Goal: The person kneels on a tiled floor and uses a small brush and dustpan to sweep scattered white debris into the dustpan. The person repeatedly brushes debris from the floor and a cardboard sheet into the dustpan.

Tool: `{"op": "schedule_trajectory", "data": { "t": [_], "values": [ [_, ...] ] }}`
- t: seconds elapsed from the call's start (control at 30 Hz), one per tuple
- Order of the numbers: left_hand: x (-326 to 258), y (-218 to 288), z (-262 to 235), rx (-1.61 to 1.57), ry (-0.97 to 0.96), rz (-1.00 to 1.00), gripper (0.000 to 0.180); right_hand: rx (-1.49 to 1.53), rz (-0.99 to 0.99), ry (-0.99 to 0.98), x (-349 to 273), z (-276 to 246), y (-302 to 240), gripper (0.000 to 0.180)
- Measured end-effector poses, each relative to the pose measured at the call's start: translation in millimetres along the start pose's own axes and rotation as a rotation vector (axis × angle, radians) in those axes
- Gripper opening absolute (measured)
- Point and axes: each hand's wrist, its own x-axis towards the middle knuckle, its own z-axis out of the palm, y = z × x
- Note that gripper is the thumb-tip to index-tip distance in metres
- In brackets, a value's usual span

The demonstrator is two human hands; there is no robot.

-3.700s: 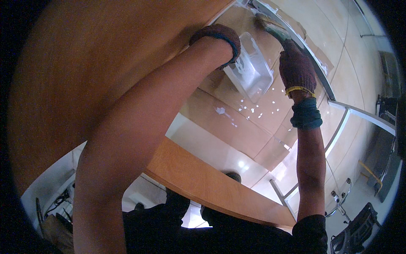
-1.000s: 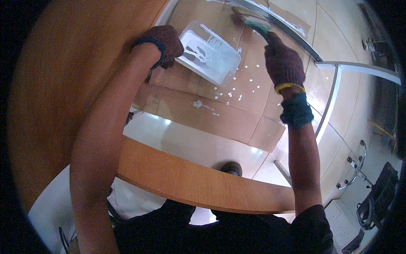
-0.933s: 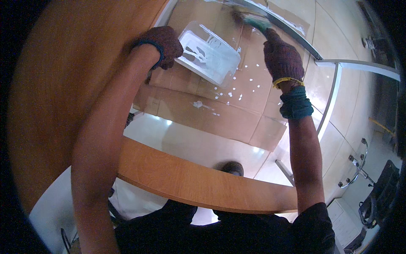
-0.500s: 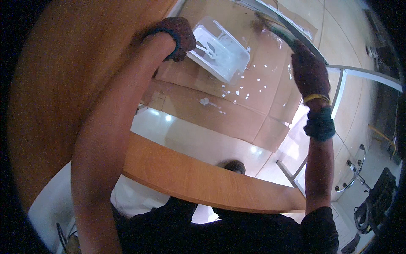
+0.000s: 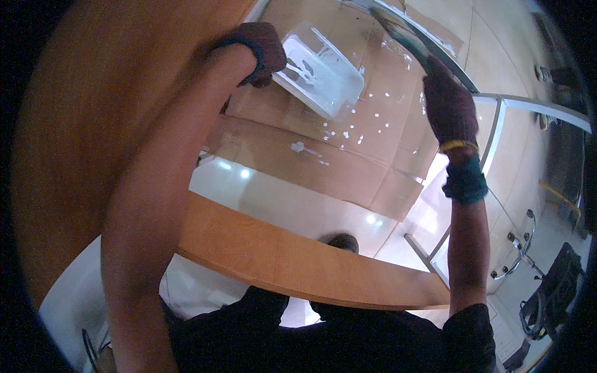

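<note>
My left hand (image 5: 264, 53), in a dark reddish work glove, is closed beside the near-left rim of a white plastic tray (image 5: 339, 102). What its fingers grip is hidden. White paint (image 5: 301, 71) is smeared inside the tray. My right hand (image 5: 451, 109), gloved alike, is closed round a long, greenish, blurred paintbrush (image 5: 404, 36). The brush reaches away to the far left, alongside a pale metal frame bar (image 5: 451, 59); whether its tip touches the bar cannot be made out.
Paint-spattered cardboard (image 5: 261, 133) covers the floor. A large wooden panel (image 5: 93, 124) stands at the left, and a narrower wooden board (image 5: 298, 267) crosses in front of me. A white chair (image 5: 68, 286) is at lower left, a black bag (image 5: 550, 286) at right.
My right hand and the brush have shifted slightly, the brush tip moving farther away and left along the bar. My left hand stays beside the tray.
</note>
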Motion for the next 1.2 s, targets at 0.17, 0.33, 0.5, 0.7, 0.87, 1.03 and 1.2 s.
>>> {"op": "schedule_trajectory", "data": {
  "t": [0.17, 0.33, 0.5, 0.7, 0.87, 1.03, 1.2],
  "values": [
    [0, 5, -3, 0.16, -0.007, 0.052, 0.019, -0.03, 0.045, -0.036, 24, 4, -21, 0.034],
    [3, 0, 4, -0.093, -0.012, -0.053, 0.013, -0.118, 0.227, -0.207, 11, -14, -24, 0.036],
    [-2, 10, -6, -0.113, -0.014, -0.091, 0.015, -0.089, 0.042, -0.071, 12, 0, -23, 0.037],
    [3, -1, 3, 0.11, 0.001, 0.037, 0.014, -0.162, 0.235, -0.271, 19, -7, -29, 0.037],
    [-1, 8, -4, 0.212, -0.02, 0.029, 0.02, -0.092, 0.121, -0.108, 2, -5, -10, 0.038],
    [8, -8, 9, 0.11, -0.022, -0.012, 0.021, -0.096, 0.065, -0.2, 30, 4, -30, 0.037],
    [2, 4, -1, 0.135, -0.037, -0.004, 0.022, -0.145, 0.137, -0.176, 18, 4, -18, 0.039]
  ]
}}
